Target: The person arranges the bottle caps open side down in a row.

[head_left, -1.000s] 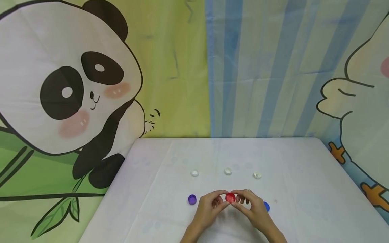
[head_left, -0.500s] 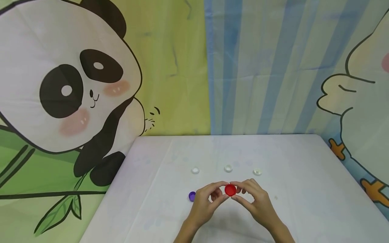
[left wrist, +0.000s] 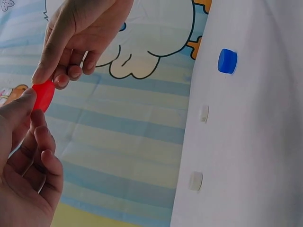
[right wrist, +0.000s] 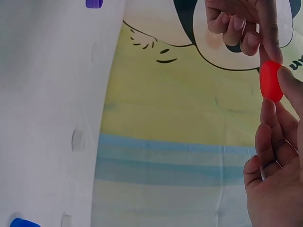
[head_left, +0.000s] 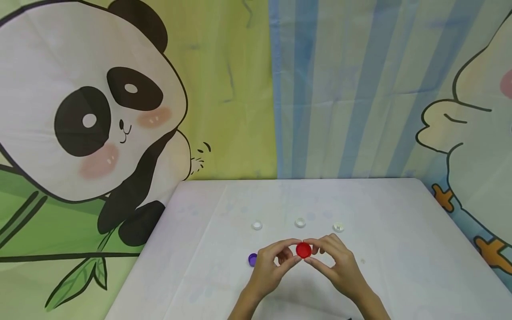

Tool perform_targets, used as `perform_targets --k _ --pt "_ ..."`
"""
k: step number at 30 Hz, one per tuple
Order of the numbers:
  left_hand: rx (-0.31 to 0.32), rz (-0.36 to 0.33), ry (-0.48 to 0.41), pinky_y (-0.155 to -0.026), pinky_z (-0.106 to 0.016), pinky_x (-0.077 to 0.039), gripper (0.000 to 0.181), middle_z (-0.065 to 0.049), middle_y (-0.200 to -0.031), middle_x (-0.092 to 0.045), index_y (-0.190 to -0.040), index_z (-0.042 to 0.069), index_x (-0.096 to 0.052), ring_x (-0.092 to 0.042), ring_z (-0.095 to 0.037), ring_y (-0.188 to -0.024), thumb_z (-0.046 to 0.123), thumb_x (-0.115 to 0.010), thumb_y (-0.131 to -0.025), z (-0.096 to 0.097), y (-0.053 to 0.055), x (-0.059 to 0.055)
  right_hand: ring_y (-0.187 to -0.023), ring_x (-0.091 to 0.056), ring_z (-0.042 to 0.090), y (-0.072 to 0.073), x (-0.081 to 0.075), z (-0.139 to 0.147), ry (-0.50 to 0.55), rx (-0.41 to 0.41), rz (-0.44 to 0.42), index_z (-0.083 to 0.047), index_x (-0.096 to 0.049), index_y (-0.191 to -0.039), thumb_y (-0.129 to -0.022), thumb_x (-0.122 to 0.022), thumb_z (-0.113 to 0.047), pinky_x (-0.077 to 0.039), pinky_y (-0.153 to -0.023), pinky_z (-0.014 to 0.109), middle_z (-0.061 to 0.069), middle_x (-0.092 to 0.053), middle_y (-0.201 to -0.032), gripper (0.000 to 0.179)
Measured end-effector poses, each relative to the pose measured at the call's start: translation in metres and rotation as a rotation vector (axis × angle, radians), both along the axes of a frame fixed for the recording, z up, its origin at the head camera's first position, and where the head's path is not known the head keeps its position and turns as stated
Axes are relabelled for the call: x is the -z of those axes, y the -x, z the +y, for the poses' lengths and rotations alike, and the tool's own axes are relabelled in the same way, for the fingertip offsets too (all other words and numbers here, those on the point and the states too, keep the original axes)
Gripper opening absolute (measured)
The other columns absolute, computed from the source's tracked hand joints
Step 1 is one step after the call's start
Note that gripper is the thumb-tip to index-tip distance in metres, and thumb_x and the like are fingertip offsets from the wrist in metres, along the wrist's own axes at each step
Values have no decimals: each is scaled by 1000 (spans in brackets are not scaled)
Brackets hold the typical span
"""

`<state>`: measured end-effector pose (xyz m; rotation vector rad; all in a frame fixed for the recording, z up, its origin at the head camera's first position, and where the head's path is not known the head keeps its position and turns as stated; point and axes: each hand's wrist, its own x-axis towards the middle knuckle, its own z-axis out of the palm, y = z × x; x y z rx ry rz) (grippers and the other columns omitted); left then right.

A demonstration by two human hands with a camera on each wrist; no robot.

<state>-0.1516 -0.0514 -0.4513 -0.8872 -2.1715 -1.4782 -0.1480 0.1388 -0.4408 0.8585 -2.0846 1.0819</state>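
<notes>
A round red bottle cap [head_left: 303,250] is held up above the table, its circular face toward the head camera. My left hand [head_left: 267,269] pinches its left side between thumb and forefinger. From the other side my right hand [head_left: 340,269] pinches it the same way. Both wrist views show the red cap [left wrist: 43,95] with thumbs and fingers at its edge. A purple cap [head_left: 252,259] lies just left of my left hand, partly covered by it. The blue cap [left wrist: 227,61], seen in the left wrist view, is hidden in the head view.
Three small whitish caps stand in a row farther back: a left one [head_left: 257,226], a middle one [head_left: 300,222] and a right one [head_left: 338,227]. They sit on a white-covered table [head_left: 216,200]. A printed curtain [head_left: 236,89] hangs behind the table's far edge.
Both hands have lifted the red cap a little since one second ago, and the right hand now covers the blue cap in the head view. Over the last half second they stay nearly still.
</notes>
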Motion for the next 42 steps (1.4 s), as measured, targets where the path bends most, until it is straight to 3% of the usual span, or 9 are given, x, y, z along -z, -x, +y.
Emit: perform_targets --k 5,9,11,15,17,20,27,30,42 --pt "12 -22 -10 -50 -15 -45 29 3 -66 -57 -110 13 -61 -48 1 -59 20 -64 -83 0 -1 -3 -74 -45 10 1 -2 0 -1 1 28 -11 -65 -101 -55 -82 -5 -36 -66 8 -10 -56 -78 49" --pt "38 -78 -40 -50 -18 -45 28 -3 -66 -58 -109 7 -61 -47 -2 -58 13 -65 -82 0 -7 -17 -74 -44 11 1 -4 -2 8 -16 52 -8 -65 -100 -56 -81 -5 -33 -67 7 -8 -54 -77 47" --pt "52 -189 -70 -51 -19 -45 28 -5 -66 -57 -109 5 -61 -47 -3 -57 12 -64 -83 0 -11 -26 -75 -44 10 2 -4 -1 9 -21 63 -9 -65 -101 -59 -80 -8 -33 -67 8 -9 -54 -77 44" --pt "72 -522 -178 -52 -18 -43 26 -3 -66 -55 -108 5 -63 -47 -4 -55 17 -62 -84 -1 -14 -36 -76 -42 7 3 1 0 7 -21 67 -12 -64 -104 -66 -78 -17 -34 -66 12 -10 -54 -78 41" --pt "89 -652 -238 -50 -16 -41 25 -1 -66 -53 -105 5 -65 -46 -5 -54 18 -62 -84 -1 -12 -32 -77 -42 6 4 3 1 4 -25 63 -13 -64 -105 -68 -78 -20 -35 -66 14 -11 -54 -77 40" --pt "105 -773 -298 -49 -16 -38 25 1 -66 -53 -102 3 -66 -44 -6 -54 20 -63 -84 0 -8 -21 -77 -42 6 4 5 1 0 -39 64 -14 -64 -106 -69 -77 -21 -34 -65 15 -10 -54 -77 40" --pt "105 -824 -310 -48 -16 -35 28 -1 -68 -56 -97 4 -69 -44 -7 -55 27 -66 -81 2 -3 -2 -78 -42 6 1 4 -1 -22 -39 42 -16 -64 -106 -69 -77 -20 -34 -65 15 -12 -52 -78 39" --pt "110 -828 -309 -49 -17 -35 29 -1 -68 -54 -94 7 -70 -44 -6 -55 31 -67 -79 1 -5 -1 -79 -42 4 0 5 0 -43 -14 13 -19 -63 -107 -69 -77 -20 -34 -65 14 -16 -51 -79 40" --pt "74 -859 -332 -47 -17 -36 26 1 -63 -53 -94 2 -69 -43 -8 -52 24 -67 -80 2 0 2 -77 -43 8 3 7 -1 -8 -52 53 -15 -65 -105 -69 -77 -20 -34 -64 16 -12 -53 -78 38"
